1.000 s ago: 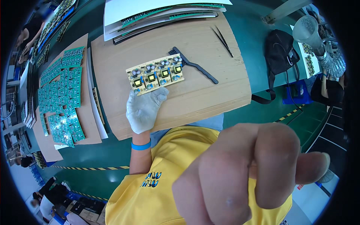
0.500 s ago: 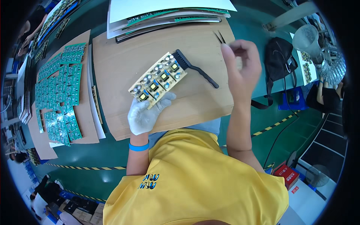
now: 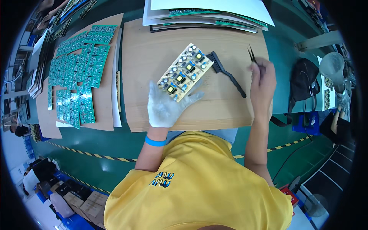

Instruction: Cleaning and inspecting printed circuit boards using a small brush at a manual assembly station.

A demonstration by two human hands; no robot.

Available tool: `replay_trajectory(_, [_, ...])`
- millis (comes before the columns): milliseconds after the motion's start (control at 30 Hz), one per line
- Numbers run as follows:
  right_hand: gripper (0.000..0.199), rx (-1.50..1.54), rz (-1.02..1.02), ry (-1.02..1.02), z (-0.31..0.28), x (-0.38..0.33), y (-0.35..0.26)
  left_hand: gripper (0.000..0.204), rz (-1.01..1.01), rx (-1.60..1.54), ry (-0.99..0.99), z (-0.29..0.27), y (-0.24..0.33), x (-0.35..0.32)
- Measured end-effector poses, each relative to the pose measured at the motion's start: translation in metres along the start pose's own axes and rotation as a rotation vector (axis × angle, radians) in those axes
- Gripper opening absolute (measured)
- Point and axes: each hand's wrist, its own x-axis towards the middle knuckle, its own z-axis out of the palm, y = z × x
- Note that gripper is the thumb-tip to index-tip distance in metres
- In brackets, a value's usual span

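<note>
My left hand [image 3: 165, 110], in a white glove, supports a tan circuit board [image 3: 185, 72] at its near end. Most of the hand lies beneath the board, the thumb spread out on the right. The board is tilted and carries yellow-topped transformers, round capacitors and blue parts. My bare right hand [image 3: 263, 80] is closed round black tweezers [image 3: 251, 53], their tips pointing up and away from the board. Between the board and the right hand, a black brush [image 3: 229, 74] lies on the cardboard sheet [image 3: 140, 76], its bristle head close to the board's right edge.
To the left, several green circuit boards [image 3: 78, 69] lie in rows on another cardboard sheet. A stack of white sheets [image 3: 211, 5] with boards between them stands at the far side. A black bag [image 3: 304, 78] lies on the right, near a metal post [image 3: 320, 41].
The view has shifted, so the bench sits farther right in the picture. My left hand's fingers have spread under the board. The right hand still has the tweezers, now lower beside the brush.
</note>
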Motion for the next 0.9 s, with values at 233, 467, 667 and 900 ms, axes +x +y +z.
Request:
replay_trajectory(233, [0.029, 0.239, -0.135, -0.333, 0.003, -0.076, -0.082, 0.072, 0.065, -0.106, 0.131, 0.006, 0.002, -0.004])
replay_trajectory(467, [0.025, 0.225, -0.254, -0.287, 0.027, -0.085, -0.077, 0.073, 0.032, 0.024, 0.057, 0.003, 0.008, -0.004])
replay_trajectory(667, [0.021, 0.187, -0.340, -0.263, 0.031, -0.081, -0.074, 0.072, 0.012, 0.027, 0.028, 0.001, 0.010, -0.007])
replay_trajectory(900, [0.020, 0.146, -0.392, -0.252, 0.037, -0.082, -0.074, 0.067, 0.031, 0.040, 0.068, -0.001, 0.008, -0.012])
